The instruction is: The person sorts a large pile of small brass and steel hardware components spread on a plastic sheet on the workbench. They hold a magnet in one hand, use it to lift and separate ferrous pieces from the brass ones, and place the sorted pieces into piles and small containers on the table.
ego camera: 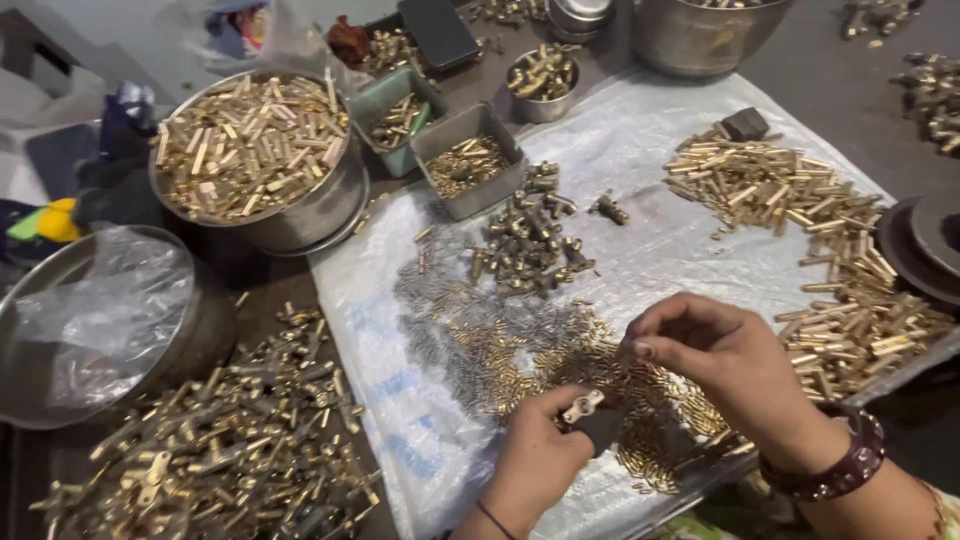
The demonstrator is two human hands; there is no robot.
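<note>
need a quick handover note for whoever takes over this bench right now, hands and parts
Left hand: grips a small dark holder with a brass fitting on top.
Right hand: fingertips pinched just above it; whether they hold a pin is too small to tell.
Small brass pins lie spread on the white plastic sheet.
Done: assembled dark-brass pieces heaped mid-sheet.
Left: long brass tubes piled at right, steel bowl of brass tubes full.

A round steel bowl [262, 160] heaped with brass tubes stands near the worktop's far left corner, and an emptier steel pan [95, 325] lined with clear plastic sits by the left edge. Two grey-green trays [467, 158] of small brass bits lie just beside the bowl. A long drift of brass rods [810, 250] runs along the right edge, and dark assembled pieces [525, 240] cluster mid-sheet.
</note>
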